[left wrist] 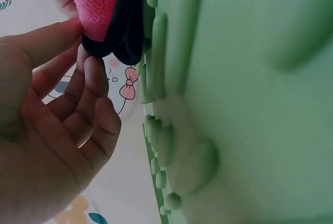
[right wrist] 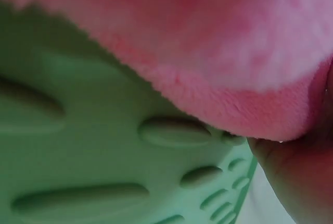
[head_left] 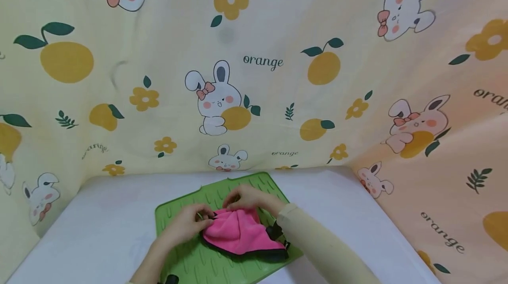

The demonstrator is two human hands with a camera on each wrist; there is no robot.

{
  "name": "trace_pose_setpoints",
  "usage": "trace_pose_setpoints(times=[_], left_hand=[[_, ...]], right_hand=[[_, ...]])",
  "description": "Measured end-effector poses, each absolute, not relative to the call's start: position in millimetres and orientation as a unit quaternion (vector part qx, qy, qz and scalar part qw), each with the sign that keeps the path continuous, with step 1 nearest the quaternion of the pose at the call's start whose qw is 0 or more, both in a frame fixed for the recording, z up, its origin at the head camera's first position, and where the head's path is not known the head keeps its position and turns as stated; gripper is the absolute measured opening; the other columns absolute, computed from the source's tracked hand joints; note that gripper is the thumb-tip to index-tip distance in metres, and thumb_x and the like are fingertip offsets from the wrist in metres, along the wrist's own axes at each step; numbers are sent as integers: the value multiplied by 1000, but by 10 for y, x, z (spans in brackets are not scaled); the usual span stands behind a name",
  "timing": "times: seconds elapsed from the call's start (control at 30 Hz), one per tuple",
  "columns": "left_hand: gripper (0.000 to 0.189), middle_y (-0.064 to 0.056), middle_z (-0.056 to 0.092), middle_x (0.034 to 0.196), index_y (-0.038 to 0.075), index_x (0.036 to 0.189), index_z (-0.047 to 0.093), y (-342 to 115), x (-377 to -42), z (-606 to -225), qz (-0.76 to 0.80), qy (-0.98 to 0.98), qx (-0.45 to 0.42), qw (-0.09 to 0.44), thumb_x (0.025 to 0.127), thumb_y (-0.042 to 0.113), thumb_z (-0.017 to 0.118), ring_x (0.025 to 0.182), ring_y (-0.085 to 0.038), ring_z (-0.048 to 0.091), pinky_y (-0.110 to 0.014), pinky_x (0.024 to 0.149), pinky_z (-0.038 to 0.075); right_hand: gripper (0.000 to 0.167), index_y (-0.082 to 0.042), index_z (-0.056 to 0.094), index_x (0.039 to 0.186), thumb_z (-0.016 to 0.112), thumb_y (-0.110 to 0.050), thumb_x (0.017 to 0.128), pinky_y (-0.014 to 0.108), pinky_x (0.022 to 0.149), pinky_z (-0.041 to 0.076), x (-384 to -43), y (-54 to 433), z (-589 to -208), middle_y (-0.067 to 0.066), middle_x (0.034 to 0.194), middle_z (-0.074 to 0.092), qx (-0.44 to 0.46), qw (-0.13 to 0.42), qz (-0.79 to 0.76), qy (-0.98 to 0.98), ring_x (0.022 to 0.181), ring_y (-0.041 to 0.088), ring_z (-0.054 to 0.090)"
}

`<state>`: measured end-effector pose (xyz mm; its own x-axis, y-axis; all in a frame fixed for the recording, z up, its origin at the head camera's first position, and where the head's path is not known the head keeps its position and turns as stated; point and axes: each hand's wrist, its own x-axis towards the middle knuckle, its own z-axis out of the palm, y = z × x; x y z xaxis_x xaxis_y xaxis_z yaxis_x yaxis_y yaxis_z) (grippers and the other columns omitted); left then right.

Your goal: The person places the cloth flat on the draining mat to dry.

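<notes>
A pink fleece piece with black edging (head_left: 238, 233), like a small garment, lies bunched over a green ribbed mat (head_left: 190, 257). At its left upper edge my left hand (head_left: 192, 222) pinches the fabric. In the left wrist view, the thumb and fingertips of the left hand (left wrist: 62, 104) meet at the black-trimmed corner (left wrist: 104, 47), raised beside the mat. My right hand (head_left: 246, 198) grips the far upper edge of the pink fabric, fingers bent down over it. In the right wrist view the fleece (right wrist: 218, 62) fills the top, and part of the right hand (right wrist: 291, 177) shows at its lower edge.
The mat sits at an angle on a white tabletop (head_left: 115, 213). Behind it and to both sides hangs a cream sheet (head_left: 262, 94) printed with rabbits and oranges. Black devices (head_left: 274, 231) are strapped at both wrists.
</notes>
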<state>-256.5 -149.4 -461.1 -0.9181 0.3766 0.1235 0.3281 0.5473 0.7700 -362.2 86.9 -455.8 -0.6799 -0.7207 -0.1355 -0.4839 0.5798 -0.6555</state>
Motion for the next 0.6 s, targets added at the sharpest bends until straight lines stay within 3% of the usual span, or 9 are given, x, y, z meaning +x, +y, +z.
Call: trace_pose_setpoints(times=[0.27,0.6], left_hand=[[5,3,66,87,12,99,74,-1458,-2555,-4623,414,888,201,21,95,12,76,79,-13,60,-29,69,49],[5,3,65,86,11,98,73,-1482,-2565,-4609,415,888,196,15,96,7,73,79,-13,59,-29,70,50]], right_hand=[[10,-12,80,103,72,-12,98,23,81,52,-3612,881,-4623,-6,94,74,-340,177,-298,875,85,1,63],[10,-15,79,103,69,-16,100,28,82,49,-3605,976,-4582,-7,97,73,-319,140,-323,880,92,7,59]])
